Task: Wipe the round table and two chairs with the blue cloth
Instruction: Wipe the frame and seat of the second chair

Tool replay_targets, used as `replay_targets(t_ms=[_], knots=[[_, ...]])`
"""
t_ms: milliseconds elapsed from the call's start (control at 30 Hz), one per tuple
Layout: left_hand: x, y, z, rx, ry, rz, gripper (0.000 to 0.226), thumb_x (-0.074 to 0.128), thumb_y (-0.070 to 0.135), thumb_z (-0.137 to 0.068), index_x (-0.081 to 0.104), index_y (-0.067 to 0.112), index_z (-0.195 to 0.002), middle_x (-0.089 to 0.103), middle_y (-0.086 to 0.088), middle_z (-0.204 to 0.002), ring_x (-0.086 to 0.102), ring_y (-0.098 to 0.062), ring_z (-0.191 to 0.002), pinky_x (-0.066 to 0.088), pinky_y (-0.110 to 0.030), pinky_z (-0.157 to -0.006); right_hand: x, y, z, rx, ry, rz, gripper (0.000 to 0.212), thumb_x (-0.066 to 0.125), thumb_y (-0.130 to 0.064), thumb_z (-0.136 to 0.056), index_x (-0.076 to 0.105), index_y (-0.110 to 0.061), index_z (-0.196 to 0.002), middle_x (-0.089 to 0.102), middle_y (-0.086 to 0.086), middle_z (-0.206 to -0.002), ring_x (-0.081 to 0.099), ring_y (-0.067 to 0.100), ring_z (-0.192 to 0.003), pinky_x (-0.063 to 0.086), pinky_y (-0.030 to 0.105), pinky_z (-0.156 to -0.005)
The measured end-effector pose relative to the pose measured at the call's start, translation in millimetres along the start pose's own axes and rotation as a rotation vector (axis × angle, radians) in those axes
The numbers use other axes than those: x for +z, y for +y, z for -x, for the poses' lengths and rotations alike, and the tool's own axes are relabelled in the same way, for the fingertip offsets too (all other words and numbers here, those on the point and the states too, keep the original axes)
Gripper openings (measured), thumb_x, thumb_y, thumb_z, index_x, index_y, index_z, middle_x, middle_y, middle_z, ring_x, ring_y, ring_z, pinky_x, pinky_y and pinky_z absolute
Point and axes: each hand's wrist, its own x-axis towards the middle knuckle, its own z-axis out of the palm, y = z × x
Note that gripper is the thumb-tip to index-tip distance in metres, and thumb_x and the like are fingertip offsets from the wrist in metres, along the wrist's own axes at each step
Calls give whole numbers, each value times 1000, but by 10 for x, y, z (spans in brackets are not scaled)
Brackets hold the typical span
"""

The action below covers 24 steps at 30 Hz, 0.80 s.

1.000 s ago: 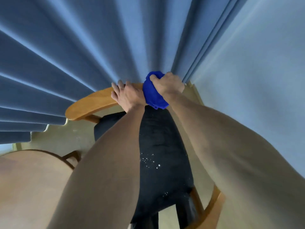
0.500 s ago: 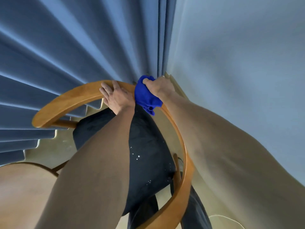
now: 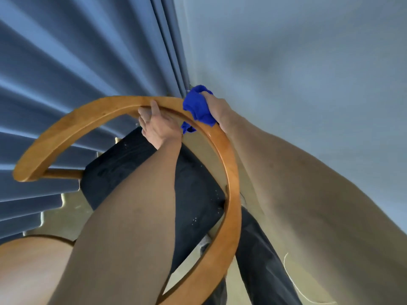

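On the curved wooden back rail (image 3: 123, 106) of the chair, seen from my head camera, my right hand (image 3: 217, 111) has slid the blue cloth (image 3: 198, 106) round the bend toward the wall side since a second ago, and far more of the rail's arc now shows. My fingers curl round the bunched cloth and press it onto the rail's top edge; my left hand (image 3: 159, 126) rests under the rail with fingers hooked loosely against its inner face, steadying it. I judge the far bend wiped and the long right sweep still to do. The rail is smooth, glossy, bent honey-coloured wood; the seat cushion (image 3: 198, 194) is matte black, flecked with pale specks; the cloth is soft and crumpled. The round table's edge (image 3: 26, 260) shows at lower left, pleated blue curtain (image 3: 66, 62) behind.
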Motion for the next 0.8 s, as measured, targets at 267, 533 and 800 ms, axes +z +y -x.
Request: replay_targets(t_ms=[267, 533, 800], knots=[[-65, 136, 584, 204, -76, 16, 51, 38, 15, -100, 39, 30, -149, 27, -5, -160, 31, -32, -142, 40, -52, -106, -334, 949, 485, 49, 195, -236, 32, 48, -46, -96, 58, -16, -101, 66, 2, -98, 65, 22, -100, 52, 34, -96], [25, -172, 1332, 227, -155, 53, 46, 36, 23, -102, 43, 34, -146, 43, -7, -148, 52, -25, -124, 37, -28, -79, -339, 2088, 835, 79, 152, -615, 43, 58, -42, -88, 65, -12, -118, 72, 10, -111, 68, 30, -104, 55, 42, -95], [-70, -907, 2019, 107, -228, 78, 30, 37, 26, -101, 67, 28, -104, 64, 2, -109, 58, -20, -105, 36, -26, -76, -278, 2900, 1425, 46, 136, -604, 43, 53, -50, -90, 67, -15, -113, 72, 8, -106, 70, 27, -92, 58, 39, -76]])
